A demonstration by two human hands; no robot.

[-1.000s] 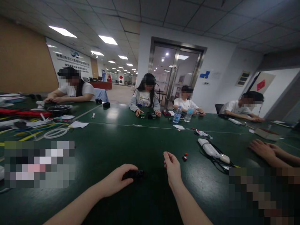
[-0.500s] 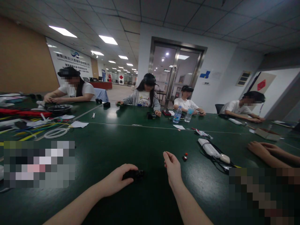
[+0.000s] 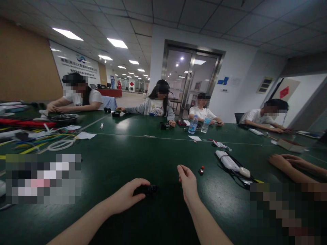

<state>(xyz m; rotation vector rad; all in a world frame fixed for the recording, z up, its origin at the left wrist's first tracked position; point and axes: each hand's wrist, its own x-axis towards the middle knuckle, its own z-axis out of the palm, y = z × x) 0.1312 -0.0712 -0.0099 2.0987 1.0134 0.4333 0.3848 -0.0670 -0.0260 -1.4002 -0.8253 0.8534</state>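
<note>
My left hand [image 3: 131,194] rests low over the green table, its thumb and fingers closed around a small dark object [image 3: 152,189]. Only the object's right end shows, too dark to name its kind. My right hand [image 3: 187,180] is to the right of it, thumb and fingertips pinched together. Whatever sits in that pinch is too small to make out. Just right of my right hand lies a small red-and-dark item [image 3: 201,170] with an orange-red top.
A white power strip [image 3: 227,160] with black cable lies to the right, near another person's folded hands [image 3: 286,163]. Coiled white cable [image 3: 60,145] and coloured wires lie left. Two water bottles [image 3: 193,125] stand further back, before several seated people.
My hands hold almost the same pose. Across the table, a person's arm in a grey sleeve has stretched out to the left, toward a small black box.
</note>
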